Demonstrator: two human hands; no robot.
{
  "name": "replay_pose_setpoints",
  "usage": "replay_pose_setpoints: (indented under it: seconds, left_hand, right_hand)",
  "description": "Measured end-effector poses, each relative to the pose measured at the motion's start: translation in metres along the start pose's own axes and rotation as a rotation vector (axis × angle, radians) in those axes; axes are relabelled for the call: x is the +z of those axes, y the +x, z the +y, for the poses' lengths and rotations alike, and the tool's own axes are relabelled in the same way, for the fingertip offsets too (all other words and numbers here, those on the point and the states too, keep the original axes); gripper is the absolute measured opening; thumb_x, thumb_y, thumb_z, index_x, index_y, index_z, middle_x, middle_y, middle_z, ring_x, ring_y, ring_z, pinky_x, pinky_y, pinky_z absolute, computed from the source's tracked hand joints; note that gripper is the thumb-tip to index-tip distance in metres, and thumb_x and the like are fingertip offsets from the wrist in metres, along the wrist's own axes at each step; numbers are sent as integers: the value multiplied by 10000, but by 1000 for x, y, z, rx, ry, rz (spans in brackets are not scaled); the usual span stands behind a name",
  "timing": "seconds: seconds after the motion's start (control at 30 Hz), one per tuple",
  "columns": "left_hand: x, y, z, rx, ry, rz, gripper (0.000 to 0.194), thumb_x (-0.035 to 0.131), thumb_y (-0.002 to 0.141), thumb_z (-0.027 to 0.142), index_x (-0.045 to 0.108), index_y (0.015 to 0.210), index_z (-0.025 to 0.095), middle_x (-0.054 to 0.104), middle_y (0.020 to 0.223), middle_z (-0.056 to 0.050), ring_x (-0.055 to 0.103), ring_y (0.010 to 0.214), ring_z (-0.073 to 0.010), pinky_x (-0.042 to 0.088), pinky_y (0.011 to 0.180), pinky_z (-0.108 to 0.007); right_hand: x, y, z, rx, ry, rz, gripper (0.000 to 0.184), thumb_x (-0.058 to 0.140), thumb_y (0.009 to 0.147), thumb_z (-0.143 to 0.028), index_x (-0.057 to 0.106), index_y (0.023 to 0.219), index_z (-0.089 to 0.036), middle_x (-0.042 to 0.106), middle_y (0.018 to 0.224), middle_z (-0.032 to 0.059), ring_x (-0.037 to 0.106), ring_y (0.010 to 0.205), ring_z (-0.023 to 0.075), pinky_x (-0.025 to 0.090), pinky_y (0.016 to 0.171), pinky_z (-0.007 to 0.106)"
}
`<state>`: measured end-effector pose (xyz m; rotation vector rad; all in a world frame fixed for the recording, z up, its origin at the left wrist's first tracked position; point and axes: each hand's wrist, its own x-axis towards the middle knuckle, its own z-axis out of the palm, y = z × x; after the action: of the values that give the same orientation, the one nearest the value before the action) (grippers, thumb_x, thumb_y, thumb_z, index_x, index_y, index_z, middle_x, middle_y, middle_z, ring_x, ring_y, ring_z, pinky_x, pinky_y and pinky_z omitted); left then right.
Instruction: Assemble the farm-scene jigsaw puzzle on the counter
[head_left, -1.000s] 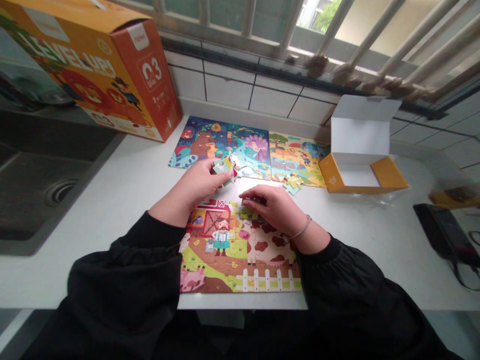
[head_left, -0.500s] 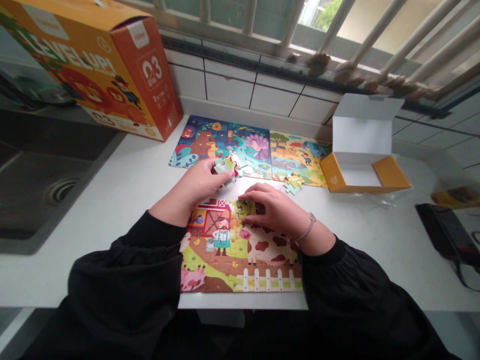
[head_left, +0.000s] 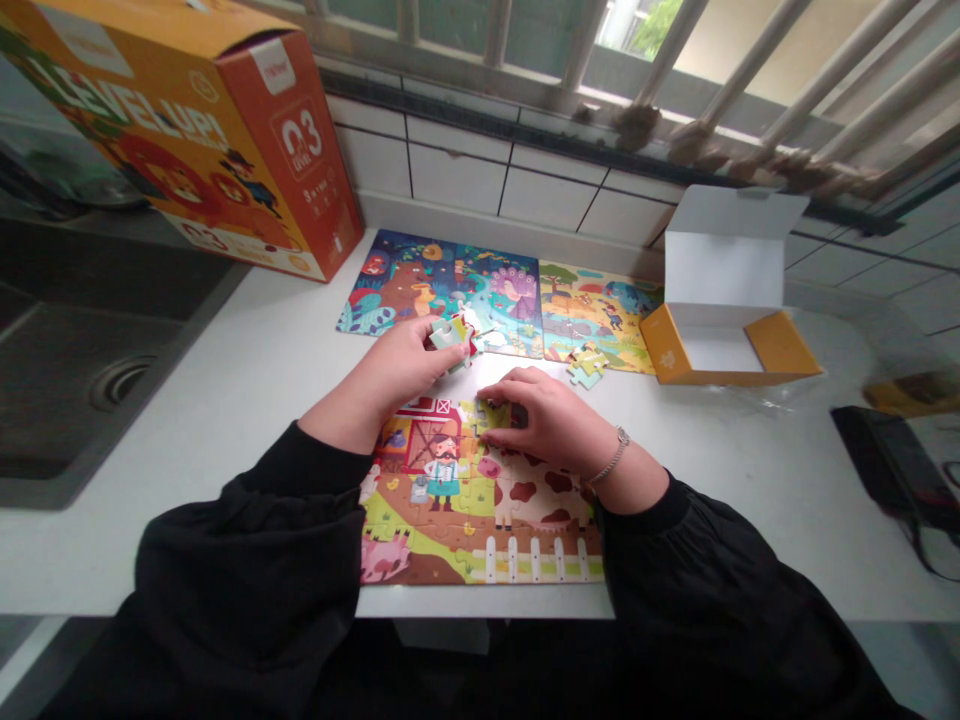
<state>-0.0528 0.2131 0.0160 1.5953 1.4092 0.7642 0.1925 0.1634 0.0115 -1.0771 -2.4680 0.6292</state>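
Note:
My left hand (head_left: 409, 362) is closed on several puzzle pieces (head_left: 452, 336), held just above the counter with the thumb across them. My right hand (head_left: 547, 420) has its thumb and fingers around a green-yellow puzzle piece (head_left: 491, 414) at the top edge of the farm jigsaw puzzle (head_left: 469, 515). This puzzle shows a farmer, a barn, a cow and a white fence. The right hand covers part of its upper right, and the left forearm hides some of its left edge. A few loose puzzle pieces (head_left: 587, 367) lie beyond my right hand.
A blue night-forest puzzle (head_left: 450, 290) and a yellow savanna puzzle (head_left: 592, 305) lie along the wall. To their right stands an open yellow box (head_left: 731, 350). A large orange box (head_left: 225, 150) stands beside the sink (head_left: 97, 370). A black object (head_left: 892, 470) rests far right.
My right hand has shifted very slightly left with the puzzle piece at the farm puzzle's top edge. The left hand has stayed nearly still with its pieces.

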Motion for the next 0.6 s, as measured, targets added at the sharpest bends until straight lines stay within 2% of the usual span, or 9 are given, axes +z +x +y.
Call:
replay_pose_setpoints:
  seconds: [0.13, 0.23, 0.33, 0.43, 0.5, 0.6]
  left_hand:
    - [0, 0, 1, -1, 18, 6, 375, 767, 830, 526, 705, 933, 171, 705, 841, -54, 584, 714, -176, 392, 592, -302]
    - [0, 0, 0, 3, 7, -3, 390, 769, 833, 541, 708, 935, 169, 700, 843, -55, 582, 712, -175, 394, 593, -304]
    - [0, 1, -3, 4, 24, -2, 399, 762, 836, 545, 719, 963, 169, 714, 865, -67, 599, 719, -186, 407, 600, -315]
    - [0, 2, -4, 0, 75, -2, 394, 748, 845, 537, 728, 1000, 175, 738, 898, -76, 626, 735, -200, 432, 623, -332]
    - [-1, 2, -4, 0, 91, -10, 392, 744, 849, 537, 728, 1011, 180, 745, 912, -78, 640, 750, -207, 440, 631, -336]
    - [-1, 1, -3, -9, 105, -21, 398, 750, 848, 549, 722, 1007, 185, 744, 905, -80, 643, 758, -213, 430, 619, -332]
  right_hand:
    - [-2, -1, -4, 39, -24, 6, 395, 900, 879, -378, 730, 1186, -199, 672, 1132, 111, 642, 1027, 251, 557, 941, 407]
    - [-2, -2, -5, 79, -28, 42, 403, 919, 847, -362, 656, 1108, -203, 662, 1114, 96, 626, 1022, 245, 540, 926, 390]
    - [-2, -2, -4, 140, 26, 63, 432, 914, 823, -303, 578, 1082, -224, 668, 1035, 47, 608, 899, 199, 514, 825, 341]
    - [-2, -1, -4, 183, 113, 106, 310, 811, 886, -259, 559, 1065, -242, 664, 954, 2, 567, 787, 154, 468, 741, 303]
    - [-2, 0, -4, 231, 177, 148, 211, 751, 922, -269, 559, 1007, -242, 640, 874, -19, 531, 724, 137, 438, 694, 294]
    - [0, 1, -1, 322, 307, 183, 212, 741, 937, -337, 550, 940, -243, 578, 754, -50, 479, 642, 124, 398, 625, 291]
